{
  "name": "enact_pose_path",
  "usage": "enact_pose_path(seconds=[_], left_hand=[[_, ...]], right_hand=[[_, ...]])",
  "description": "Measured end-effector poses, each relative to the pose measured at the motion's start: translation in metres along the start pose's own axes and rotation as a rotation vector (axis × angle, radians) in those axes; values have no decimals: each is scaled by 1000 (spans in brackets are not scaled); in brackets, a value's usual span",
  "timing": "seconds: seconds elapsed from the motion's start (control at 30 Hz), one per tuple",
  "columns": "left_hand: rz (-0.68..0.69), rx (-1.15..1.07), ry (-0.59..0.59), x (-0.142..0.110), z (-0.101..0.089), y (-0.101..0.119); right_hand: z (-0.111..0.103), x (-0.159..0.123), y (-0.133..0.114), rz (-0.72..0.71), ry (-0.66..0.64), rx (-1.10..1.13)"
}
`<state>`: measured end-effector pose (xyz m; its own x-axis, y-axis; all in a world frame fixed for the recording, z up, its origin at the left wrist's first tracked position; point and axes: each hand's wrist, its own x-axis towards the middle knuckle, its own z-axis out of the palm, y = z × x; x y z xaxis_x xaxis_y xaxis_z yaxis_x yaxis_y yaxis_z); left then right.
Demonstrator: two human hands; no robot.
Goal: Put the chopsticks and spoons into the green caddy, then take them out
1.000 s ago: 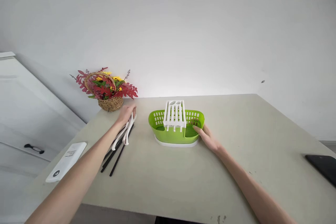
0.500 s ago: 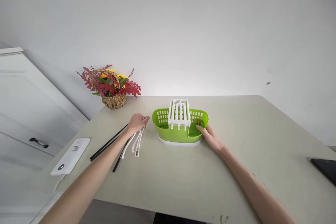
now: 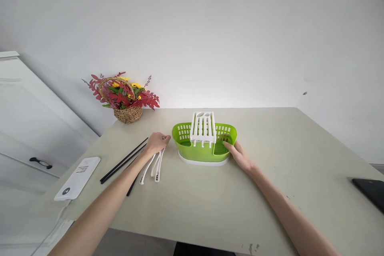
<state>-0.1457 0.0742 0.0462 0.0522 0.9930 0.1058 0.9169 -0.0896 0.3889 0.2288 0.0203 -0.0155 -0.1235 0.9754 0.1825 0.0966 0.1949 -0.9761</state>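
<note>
My left hand (image 3: 158,143) is closed over the far ends of several white spoon-like utensils (image 3: 157,174). Their thin handles fan out toward me, while the ends under my fingers are hidden. A green plastic drying basket (image 3: 192,151) with a white base stands just right of this hand. Across its middle rests a white slotted rack (image 3: 203,128) with small hooks in front. My right hand (image 3: 240,157) grips the basket's right end, thumb over the rim. Black chopsticks (image 3: 123,162) lie left of my left hand, and another runs partly under my left wrist.
A woven flower basket (image 3: 128,115) stands at the back left against the wall. A white flat device (image 3: 78,178) with a cable lies at the left table edge. At the right edge is a black flat object (image 3: 370,193). A white cabinet (image 3: 36,128) adjoins the left side.
The view has shifted slightly. The white utensils' near ends have moved a little toward me and right under my left hand. My right hand stays on the basket.
</note>
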Motion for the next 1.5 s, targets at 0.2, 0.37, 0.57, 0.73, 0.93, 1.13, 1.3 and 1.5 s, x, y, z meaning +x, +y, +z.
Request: enact_pose_path(seconds=[0.2, 0.37, 0.57, 0.73, 0.93, 1.13, 1.3, 1.5], left_hand=[[17, -13, 19, -2, 3, 1], [33, -10, 64, -6, 6, 2], [55, 21, 112, -13, 10, 7], [68, 90, 104, -15, 11, 12], [77, 190, 83, -18, 14, 15], [99, 281, 81, -22, 17, 18], [132, 330, 80, -22, 19, 21], [180, 355, 99, -23, 16, 24]], right_hand=[[0, 0, 3, -6, 3, -4], [0, 0, 6, -11, 9, -7], [-1, 0, 5, -12, 11, -11], [0, 0, 5, -13, 13, -6], [0, 1, 6, -18, 7, 0], [0, 0, 5, -10, 5, 1], [1, 1, 2, -13, 5, 5], [0, 1, 1, -26, -3, 7]])
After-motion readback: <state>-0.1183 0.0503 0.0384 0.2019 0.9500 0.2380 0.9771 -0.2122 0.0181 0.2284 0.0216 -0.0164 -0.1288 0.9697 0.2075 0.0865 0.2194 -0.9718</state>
